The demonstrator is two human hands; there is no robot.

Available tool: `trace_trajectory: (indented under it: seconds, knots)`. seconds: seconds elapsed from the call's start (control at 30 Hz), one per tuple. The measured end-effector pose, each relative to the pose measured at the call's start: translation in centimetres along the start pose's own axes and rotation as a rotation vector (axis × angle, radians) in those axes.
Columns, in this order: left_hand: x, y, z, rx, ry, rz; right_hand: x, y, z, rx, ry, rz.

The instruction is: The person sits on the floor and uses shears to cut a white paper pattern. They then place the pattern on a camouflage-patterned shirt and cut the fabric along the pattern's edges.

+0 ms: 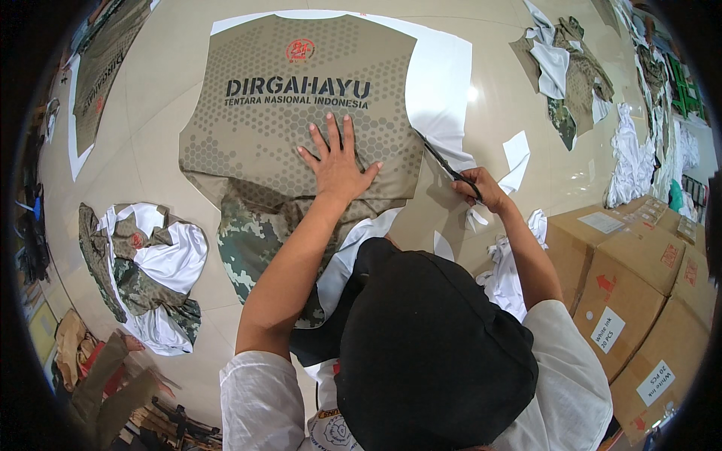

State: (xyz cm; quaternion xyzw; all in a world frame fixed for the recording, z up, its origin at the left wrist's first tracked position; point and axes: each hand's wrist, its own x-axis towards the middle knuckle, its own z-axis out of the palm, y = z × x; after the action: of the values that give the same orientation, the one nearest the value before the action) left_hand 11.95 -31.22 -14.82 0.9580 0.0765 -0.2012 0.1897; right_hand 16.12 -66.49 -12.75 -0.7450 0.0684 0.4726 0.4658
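Observation:
An olive printed fabric panel with dark lettering and a hexagon pattern lies on the tiled floor over white backing material. My left hand rests flat on it with fingers spread. My right hand grips black scissors, whose blades lie at the panel's right edge, along the white material. A camouflage section of the fabric continues below. Loose white offcuts lie to the right. A black-covered head fills the lower middle and hides part of the fabric.
Bundles of cut fabric lie at lower left and upper right. Another printed panel is at upper left. Stacked cardboard boxes stand at lower right, white cloth heaps behind them. Garments and clutter crowd the lower left.

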Motion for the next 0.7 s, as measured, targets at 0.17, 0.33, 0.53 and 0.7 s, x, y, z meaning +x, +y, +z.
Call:
trace_trajectory:
  seconds: [0.17,0.33,0.53,0.7]
  knots:
    - [0.0,0.0,0.0,-0.007,0.014,0.006,0.0,0.6,0.2,0.003,0.006,-0.019]
    - [-0.1,0.1,-0.1,-0.019,0.025,0.005,-0.1,0.0,0.2,-0.030,0.014,-0.022]
    - [-0.1,0.2,-0.1,-0.011,0.015,0.002,0.0,0.7,0.4,0.009,0.016,-0.025]
    - [-0.1,0.2,-0.2,-0.006,0.008,-0.003,-0.3,0.7,1.3,0.067,0.007,-0.048]
